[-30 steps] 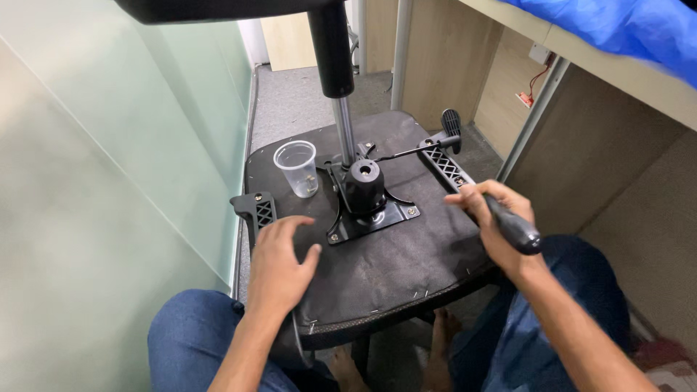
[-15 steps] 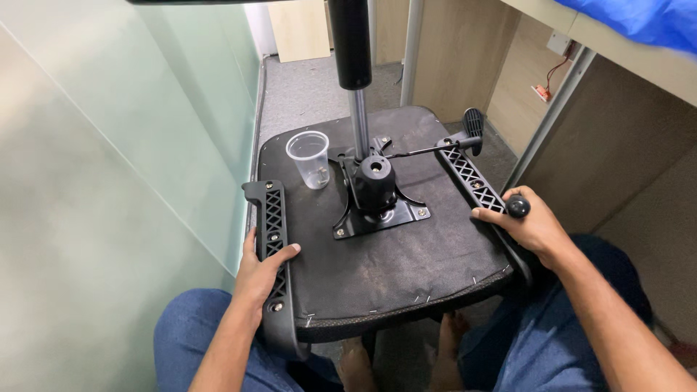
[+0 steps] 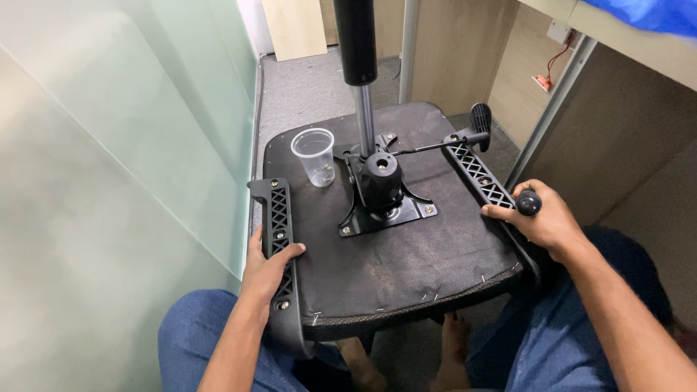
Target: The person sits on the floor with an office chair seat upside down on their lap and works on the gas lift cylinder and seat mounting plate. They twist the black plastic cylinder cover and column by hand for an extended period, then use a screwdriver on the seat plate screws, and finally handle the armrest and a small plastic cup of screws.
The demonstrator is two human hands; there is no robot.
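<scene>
An upturned office chair seat [image 3: 406, 254] rests on my lap, its black underside facing up. My left hand [image 3: 267, 267] grips the left armrest bracket [image 3: 279, 218] at the seat's near left edge. My right hand [image 3: 541, 220] holds a black-handled tool [image 3: 528, 202], likely a screwdriver, and rests on the right armrest bracket [image 3: 479, 178]. The metal tilt mechanism [image 3: 381, 192] sits bolted at the seat's centre, with the gas cylinder [image 3: 357, 58] rising from it. A clear plastic cup [image 3: 314, 156] stands on the seat behind the left bracket.
A frosted glass partition [image 3: 123, 167] runs close along the left. Wooden desk panels [image 3: 617, 131] and a metal leg [image 3: 552, 109] stand to the right. A lever with a black knob [image 3: 479, 120] sticks out at the seat's far right. Grey carpet [image 3: 305, 87] lies beyond.
My left hand moved from the seat's flat underside to the left bracket and gripped it. My right hand, still holding the tool, shifted outward onto the right bracket. The view tilted down slightly.
</scene>
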